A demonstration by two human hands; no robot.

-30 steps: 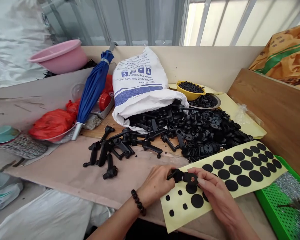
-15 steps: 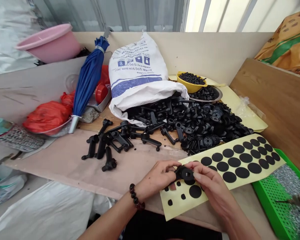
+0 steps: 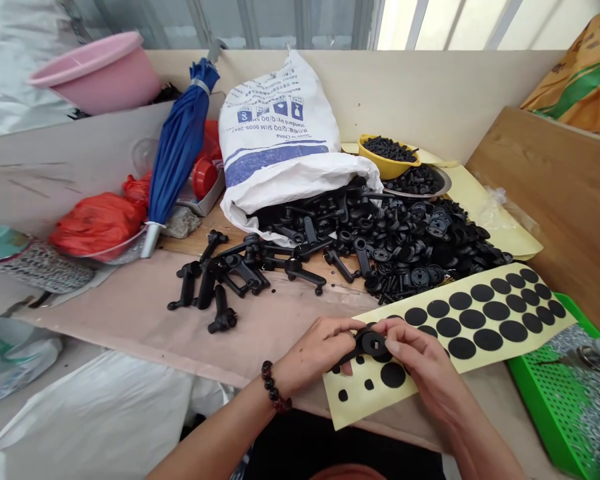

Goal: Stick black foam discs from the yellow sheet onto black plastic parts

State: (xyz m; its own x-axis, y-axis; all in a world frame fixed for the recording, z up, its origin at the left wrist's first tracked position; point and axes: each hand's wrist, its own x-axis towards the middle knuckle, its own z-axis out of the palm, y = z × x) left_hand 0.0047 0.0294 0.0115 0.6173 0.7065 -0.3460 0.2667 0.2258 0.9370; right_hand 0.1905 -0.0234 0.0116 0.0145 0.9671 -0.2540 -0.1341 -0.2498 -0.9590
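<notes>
Both my hands meet over the near end of a yellow backing sheet (image 3: 480,347) covered with several round black pads. My left hand (image 3: 317,350), with a dark bead bracelet at the wrist, pinches a small black plastic part (image 3: 367,343). My right hand (image 3: 417,370) has its fingertips closed on the same part from the right side. A large heap of black plastic parts (image 3: 405,243) lies beyond the sheet. Several loose black handle pieces (image 3: 220,283) lie to the left of it.
A white sack (image 3: 280,147) lies open at the back, spilling parts. Yellow bowl (image 3: 387,167) of small black bits behind the heap. Blue umbrella (image 3: 177,153), red bag (image 3: 97,223) and pink basin (image 3: 97,70) at left. Green perforated tray (image 3: 555,407) at right, beside a wooden board (image 3: 555,193).
My hands have drawn closer together on the black part and sit slightly nearer the sheet's end. The view has tilted a little; nothing else on the table moved.
</notes>
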